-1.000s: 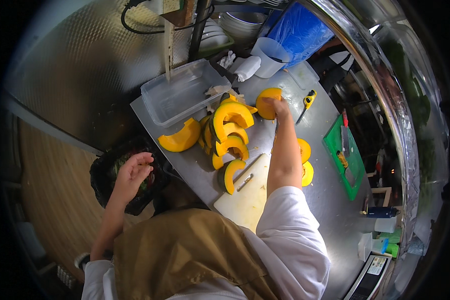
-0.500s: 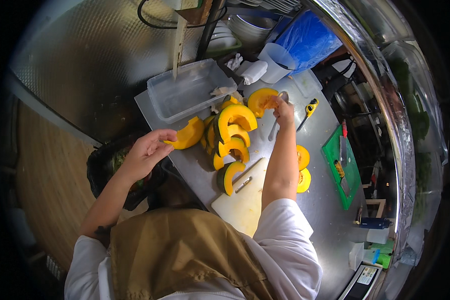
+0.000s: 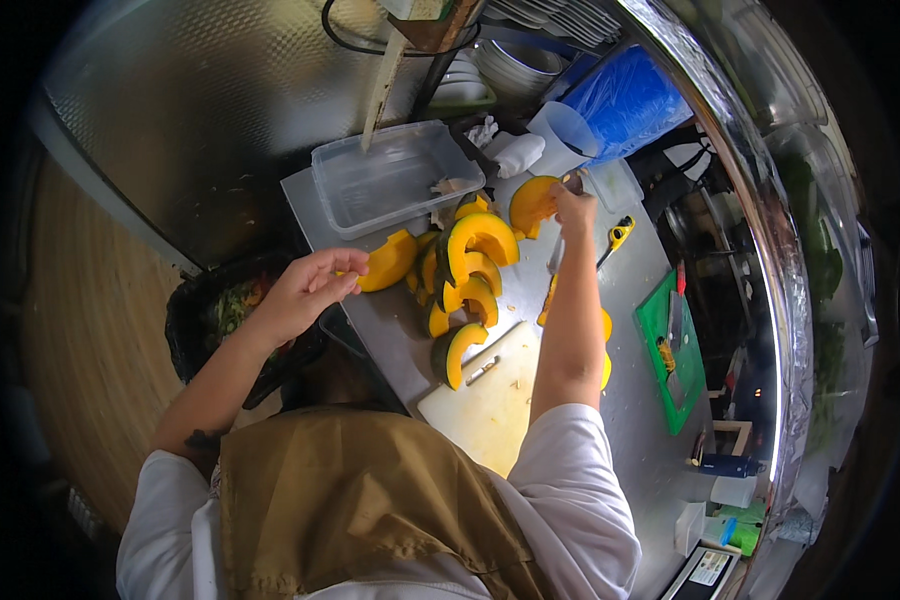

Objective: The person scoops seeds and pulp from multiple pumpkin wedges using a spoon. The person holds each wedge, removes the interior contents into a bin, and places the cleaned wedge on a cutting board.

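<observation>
My right hand (image 3: 576,207) is closed around a metal spoon (image 3: 572,182), beside an orange pumpkin wedge (image 3: 532,204) that its fingers seem to touch. Over the end of another pumpkin slice (image 3: 388,262), near the table's left edge, my left hand (image 3: 315,288) hovers with thumb and fingers apart; whether it touches the slice is unclear. Between the hands lies a pile of curved, green-skinned pumpkin slices (image 3: 470,250). One slice (image 3: 455,352) rests by the top of a white cutting board (image 3: 485,405). Yellow round pieces (image 3: 607,372) are mostly hidden behind my right forearm.
A clear plastic tub (image 3: 390,215) stands at the back left. Off the left edge is a black-lined bin (image 3: 235,320) with vegetable scraps. A yellow-handled tool (image 3: 620,233) lies right of my hand, and a green board (image 3: 670,350) with knives farther right.
The whole view has shifted slightly. At my right hand, the wedge shows more of its smooth face. My right forearm now covers more of the yellow round pieces. My left hand stays by its slice.
</observation>
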The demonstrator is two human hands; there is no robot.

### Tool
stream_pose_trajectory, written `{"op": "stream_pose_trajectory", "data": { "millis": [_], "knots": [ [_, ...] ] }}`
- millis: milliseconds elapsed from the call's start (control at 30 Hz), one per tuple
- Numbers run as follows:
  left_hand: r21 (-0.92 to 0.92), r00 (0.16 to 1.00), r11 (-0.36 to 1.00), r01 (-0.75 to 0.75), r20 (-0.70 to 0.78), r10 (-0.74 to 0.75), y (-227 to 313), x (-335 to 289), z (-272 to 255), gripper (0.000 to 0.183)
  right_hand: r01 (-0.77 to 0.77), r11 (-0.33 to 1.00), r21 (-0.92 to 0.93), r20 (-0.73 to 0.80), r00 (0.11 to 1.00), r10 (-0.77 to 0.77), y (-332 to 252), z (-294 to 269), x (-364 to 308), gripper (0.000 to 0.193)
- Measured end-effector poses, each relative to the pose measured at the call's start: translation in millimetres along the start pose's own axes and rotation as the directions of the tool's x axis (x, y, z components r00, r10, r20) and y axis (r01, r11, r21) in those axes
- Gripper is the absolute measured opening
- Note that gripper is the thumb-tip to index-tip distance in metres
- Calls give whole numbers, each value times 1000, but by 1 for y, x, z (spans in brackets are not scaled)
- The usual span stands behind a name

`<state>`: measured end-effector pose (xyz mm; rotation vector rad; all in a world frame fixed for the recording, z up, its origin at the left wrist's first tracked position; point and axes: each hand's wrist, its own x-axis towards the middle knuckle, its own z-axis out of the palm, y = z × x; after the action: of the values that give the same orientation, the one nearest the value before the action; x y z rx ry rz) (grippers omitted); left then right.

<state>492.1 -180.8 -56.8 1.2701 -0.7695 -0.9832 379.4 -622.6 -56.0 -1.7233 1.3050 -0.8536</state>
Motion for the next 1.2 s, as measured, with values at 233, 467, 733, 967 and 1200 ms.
{"op": "stream_pose_trajectory", "data": {
  "millis": [233, 467, 733, 967, 1200],
  "knots": [
    [-149, 994, 989, 12, -102, -28, 7, 58, 35, 51, 303, 953, 23, 349, 890, -292, -139, -31, -72, 18],
    [-737, 968, 630, -246, -157, 196, 18, 53, 22, 55, 235, 959, 157, 789, 554, -265, -211, 25, -201, 28],
    [-749, 847, 591, -300, -494, -196, -11, -86, -74, 47, 779, 582, 233, 573, 374, -729, -160, 183, -325, 21],
    [-708, 777, 496, -504, -622, -97, -16, -149, -108, 47, 827, 388, 408, 413, 212, -886, -157, 228, -413, 11],
    [-659, 734, 549, -514, -669, -115, -4, -172, -112, 44, 834, 353, 424, 326, 224, -918, -166, 252, -436, 12]
  ]
}}
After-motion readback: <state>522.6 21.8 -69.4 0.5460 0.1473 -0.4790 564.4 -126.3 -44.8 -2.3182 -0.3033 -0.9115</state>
